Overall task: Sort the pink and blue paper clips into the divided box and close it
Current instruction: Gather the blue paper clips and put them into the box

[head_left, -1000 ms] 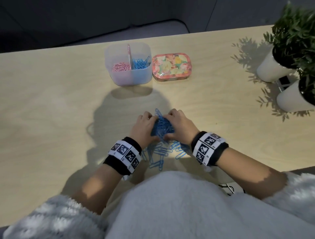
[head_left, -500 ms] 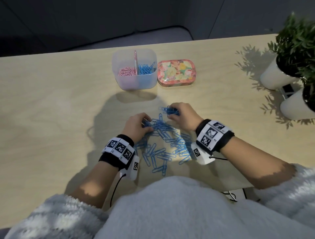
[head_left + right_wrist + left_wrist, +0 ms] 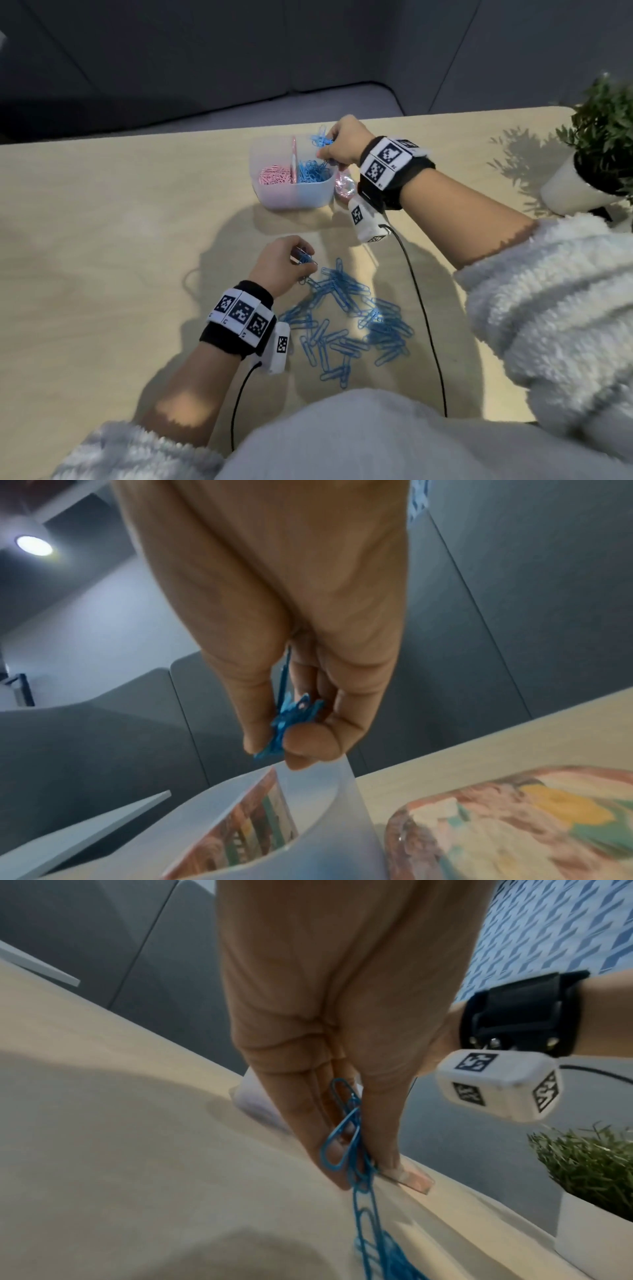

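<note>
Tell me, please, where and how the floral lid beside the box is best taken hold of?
Probably by its two long edges, from above: the floral lid lies flat on the table, right of the divided box, so only the rim offers purchase. The right hand, nearest, holds blue clips.

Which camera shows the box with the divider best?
The head view: the divided box shows whole, pink clips left, blue right. The right wrist view shows only its blurred rim and divider close up; the left wrist view only a pale sliver behind the fingers.
</note>
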`<state>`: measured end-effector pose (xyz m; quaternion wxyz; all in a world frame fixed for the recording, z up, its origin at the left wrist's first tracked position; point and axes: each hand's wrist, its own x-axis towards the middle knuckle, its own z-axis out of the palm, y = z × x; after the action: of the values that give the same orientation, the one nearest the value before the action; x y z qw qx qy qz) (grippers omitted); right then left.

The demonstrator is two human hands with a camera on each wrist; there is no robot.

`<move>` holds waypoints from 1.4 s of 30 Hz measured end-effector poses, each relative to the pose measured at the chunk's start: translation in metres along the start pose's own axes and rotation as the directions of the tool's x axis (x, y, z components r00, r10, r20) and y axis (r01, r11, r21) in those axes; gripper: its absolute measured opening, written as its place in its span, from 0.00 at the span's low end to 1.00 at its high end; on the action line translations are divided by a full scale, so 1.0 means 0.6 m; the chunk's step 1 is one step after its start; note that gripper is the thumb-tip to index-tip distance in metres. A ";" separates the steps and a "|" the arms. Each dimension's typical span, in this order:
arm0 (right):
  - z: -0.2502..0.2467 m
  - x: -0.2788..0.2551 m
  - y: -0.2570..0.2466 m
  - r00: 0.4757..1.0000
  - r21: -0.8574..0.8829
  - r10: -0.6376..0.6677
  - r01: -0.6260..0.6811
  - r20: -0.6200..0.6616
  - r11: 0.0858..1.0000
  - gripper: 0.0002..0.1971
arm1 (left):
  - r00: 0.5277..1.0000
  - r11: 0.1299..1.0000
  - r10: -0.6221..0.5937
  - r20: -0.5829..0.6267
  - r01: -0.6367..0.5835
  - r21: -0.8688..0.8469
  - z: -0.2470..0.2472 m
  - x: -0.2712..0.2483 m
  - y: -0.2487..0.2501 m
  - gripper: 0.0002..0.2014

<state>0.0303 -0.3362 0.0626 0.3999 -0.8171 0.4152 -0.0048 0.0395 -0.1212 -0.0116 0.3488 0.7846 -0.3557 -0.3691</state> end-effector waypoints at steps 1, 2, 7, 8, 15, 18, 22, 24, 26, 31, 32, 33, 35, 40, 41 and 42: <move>0.005 0.004 -0.004 1.000 -0.022 0.004 -0.004 -0.001 1.000 0.12 | 1.000 1.000 -0.001 0.003 0.001 -0.003 -0.004 0.004 0.006 0.08; 0.009 0.008 -0.006 1.000 -0.040 0.014 -0.014 0.002 0.999 0.17 | 1.000 1.000 -0.004 0.008 0.004 -0.008 -0.010 0.010 0.013 0.08; 0.013 -0.008 -0.005 0.998 -0.047 -0.044 0.042 -0.049 0.998 0.09 | 0.985 0.997 0.073 -0.157 -0.070 0.027 -0.047 0.064 0.075 0.10; 0.009 -0.015 0.001 0.996 -0.009 -0.054 0.054 -0.075 0.999 0.10 | 0.974 0.997 0.078 -0.211 -0.070 0.044 -0.054 0.083 0.089 0.10; -0.001 -0.109 0.096 0.987 0.164 -0.094 0.115 -0.132 0.980 0.11 | 0.953 0.987 0.020 -0.303 0.029 0.156 -0.073 0.185 0.161 0.16; 0.006 -0.161 0.143 0.995 0.168 -0.100 0.101 -0.015 0.981 0.10 | 0.970 0.968 0.018 -0.243 0.044 0.247 -0.063 0.194 0.171 0.09; 0.010 -0.227 0.202 0.983 -0.040 -0.170 0.173 0.067 0.984 0.13 | 0.979 0.957 0.129 -0.158 -0.082 0.278 -0.052 0.172 0.157 0.11; 0.015 -0.263 0.226 0.976 -0.104 -0.155 0.172 0.152 0.980 0.13 | 0.952 0.930 0.264 -0.153 -0.210 0.301 -0.049 0.135 0.140 0.10; 0.024 -0.296 0.254 0.964 -0.184 -0.105 0.152 0.243 0.971 0.19 | 0.940 0.895 0.324 -0.108 -0.267 0.358 -0.042 0.087 0.104 0.11; 0.067 -0.359 0.304 0.934 -0.342 -0.057 0.186 0.353 0.921 0.58 | 0.992 0.763 -0.025 0.124 -0.061 0.644 -0.009 -0.051 0.007 0.58; 0.076 -0.366 0.305 0.933 -0.375 -0.059 0.199 0.354 0.905 0.61 | 0.989 0.739 -0.051 0.136 -0.055 0.671 0.001 -0.073 -0.006 0.65; 0.085 -0.370 0.302 0.934 -0.399 -0.058 0.206 0.352 0.894 0.63 | 0.989 0.720 -0.052 0.140 -0.060 0.691 0.013 -0.090 -0.016 0.69; 0.104 -0.373 0.290 0.936 -0.418 -0.067 0.218 0.347 0.882 0.66 | 0.990 0.677 -0.034 0.134 -0.076 0.732 0.038 -0.114 -0.032 0.72; 0.141 -0.366 0.259 0.935 -0.477 -0.094 0.258 0.341 0.840 0.64 | 0.977 0.605 -0.154 0.148 -0.025 0.796 0.095 -0.152 -0.032 0.69; 0.146 -0.359 0.258 0.934 -0.447 -0.120 0.270 0.335 0.853 0.60 | 0.977 0.586 -0.151 0.148 -0.032 0.810 0.103 -0.151 -0.033 0.68; 0.149 -0.351 0.257 0.931 -0.397 -0.154 0.285 0.330 0.872 0.56 | 0.981 0.573 -0.131 0.141 -0.041 0.819 0.108 -0.147 -0.034 0.66</move>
<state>-0.1813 -0.1861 -0.0315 0.2585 -0.9200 0.2462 0.1620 -0.0501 -0.0574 -0.0302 -0.0969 0.8275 -0.4966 -0.2434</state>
